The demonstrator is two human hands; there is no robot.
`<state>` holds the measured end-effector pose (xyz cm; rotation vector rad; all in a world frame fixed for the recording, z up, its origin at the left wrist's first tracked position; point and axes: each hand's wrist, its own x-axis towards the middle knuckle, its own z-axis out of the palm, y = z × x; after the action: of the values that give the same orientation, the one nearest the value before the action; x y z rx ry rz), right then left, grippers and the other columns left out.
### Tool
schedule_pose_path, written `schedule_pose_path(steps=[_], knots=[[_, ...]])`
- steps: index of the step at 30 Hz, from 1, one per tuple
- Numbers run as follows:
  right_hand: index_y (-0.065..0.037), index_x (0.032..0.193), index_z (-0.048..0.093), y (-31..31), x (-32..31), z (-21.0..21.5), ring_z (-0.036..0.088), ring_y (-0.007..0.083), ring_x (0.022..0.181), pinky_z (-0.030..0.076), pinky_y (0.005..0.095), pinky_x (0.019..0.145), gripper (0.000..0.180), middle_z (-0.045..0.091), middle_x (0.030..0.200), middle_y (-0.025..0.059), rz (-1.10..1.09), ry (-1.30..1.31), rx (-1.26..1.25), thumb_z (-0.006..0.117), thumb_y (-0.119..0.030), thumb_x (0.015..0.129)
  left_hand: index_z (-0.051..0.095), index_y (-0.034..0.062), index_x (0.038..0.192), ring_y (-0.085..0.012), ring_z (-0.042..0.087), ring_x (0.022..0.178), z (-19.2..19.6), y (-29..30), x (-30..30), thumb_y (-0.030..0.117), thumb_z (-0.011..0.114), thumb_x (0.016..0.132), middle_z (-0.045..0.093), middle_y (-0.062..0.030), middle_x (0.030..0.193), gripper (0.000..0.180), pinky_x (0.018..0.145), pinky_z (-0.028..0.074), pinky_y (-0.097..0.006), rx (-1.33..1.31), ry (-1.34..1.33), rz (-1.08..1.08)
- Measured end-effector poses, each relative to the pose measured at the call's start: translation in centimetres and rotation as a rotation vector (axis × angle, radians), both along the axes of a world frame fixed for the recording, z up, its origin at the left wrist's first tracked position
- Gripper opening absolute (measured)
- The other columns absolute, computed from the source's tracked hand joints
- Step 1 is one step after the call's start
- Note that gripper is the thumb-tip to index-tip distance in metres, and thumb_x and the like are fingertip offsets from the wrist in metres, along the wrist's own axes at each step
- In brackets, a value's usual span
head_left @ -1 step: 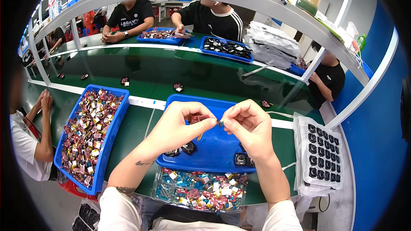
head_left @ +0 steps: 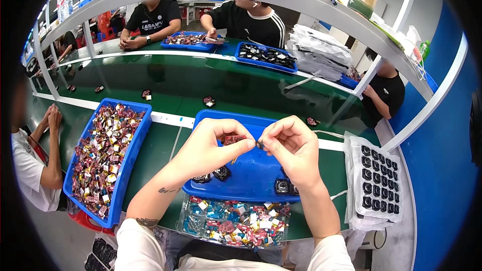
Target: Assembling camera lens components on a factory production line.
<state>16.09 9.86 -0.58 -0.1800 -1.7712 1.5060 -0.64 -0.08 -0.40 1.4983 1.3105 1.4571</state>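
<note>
My left hand (head_left: 211, 145) is closed on a small red circuit board (head_left: 234, 140), with a yellow piece (head_left: 234, 160) showing below the fingers. Close beside it, my right hand (head_left: 293, 145) pinches a tiny dark part (head_left: 259, 144) between thumb and forefinger. The fingertips of both hands nearly meet at that part; whether it is joined to the board cannot be seen. Both hands are above a blue tray (head_left: 241, 180). Round black housings (head_left: 221, 172) lie at its left side, and more black housings (head_left: 283, 186) lie near its right edge, partly behind my right wrist.
A clear plastic tray (head_left: 198, 225) of red boards and blue pieces sits nearest me. Left stands a blue bin (head_left: 142, 133) full of small boards. White sheets with rows of black housings (head_left: 380, 178) lie right. Beyond the white rail, loose pieces (head_left: 209, 101) rest on green; co-workers sit around.
</note>
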Motion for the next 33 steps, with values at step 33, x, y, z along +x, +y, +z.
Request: schedule_pose_path(steps=[33], knots=[[-0.004,0.112,0.058,-0.7,-3.9,-5.5,0.06,0.0269,0.088,0.049,0.039,0.078,0.034,0.062,0.095,0.011,0.093,-0.668,0.913,0.063,-0.014,0.08,0.064,-0.0027,0.083,-0.0055,0.056,0.069,2.7,-2.2,-1.8,0.005,0.067,0.082,0.062,-0.0029,0.077,0.008,0.061,0.044,-0.02,0.155,-0.055,0.037]])
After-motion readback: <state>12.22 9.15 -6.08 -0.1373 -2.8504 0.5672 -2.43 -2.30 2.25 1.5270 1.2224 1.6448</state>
